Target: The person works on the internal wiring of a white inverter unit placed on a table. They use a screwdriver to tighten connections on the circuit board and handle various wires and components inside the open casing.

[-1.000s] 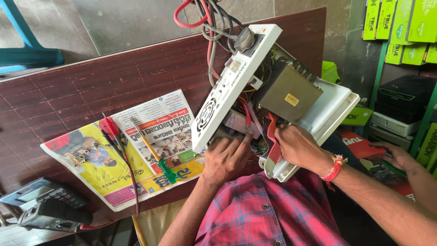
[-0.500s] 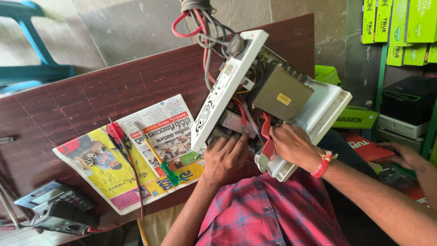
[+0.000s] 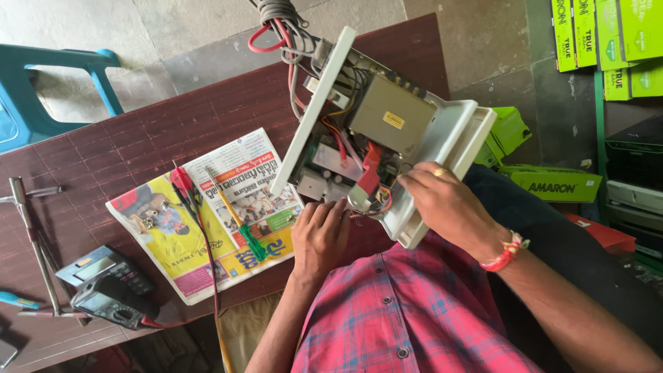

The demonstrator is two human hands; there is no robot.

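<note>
Nearest: a person in a red-and-blue plaid shirt point(image 3: 414, 311) at the edge of the dark brown panelled worktop point(image 3: 124, 145). The left hand point(image 3: 319, 235) lies palm down, fingers slightly curled, fingertips at the lower edge of an opened white-cased electrical unit with exposed circuit boards and a tan metal transformer block point(image 3: 387, 131); whether this grip closes on anything cannot be told, as the fingertips are partly hidden by the wiring. The right hand point(image 3: 445, 204), with a ring and a red thread band on the wrist, is wrapped around the lower end of the unit's white plastic casing, the grip closed on the rim. The unit stands tilted on its edge at the near side of the worktop, between the two hands. A red flat connector point(image 3: 369, 169) and thin red and white leads sit inside it just beside the right fingers. Left of the left hand, a colourful printed newspaper point(image 3: 200, 221) lies flat, with a green-handled screwdriver point(image 3: 242, 228) and red-tipped test probes point(image 3: 183, 181) on it. Farther left, a grey digital multimeter point(image 3: 110, 280) and a steel cross wrench point(image 3: 31, 242). Beyond, a bundle of red and grey cables point(image 3: 276, 27) leaves the unit's top; a teal plastic chair point(image 3: 55, 76) stands behind the worktop, and green cardboard boxes point(image 3: 601, 34) are at the far right.
</note>
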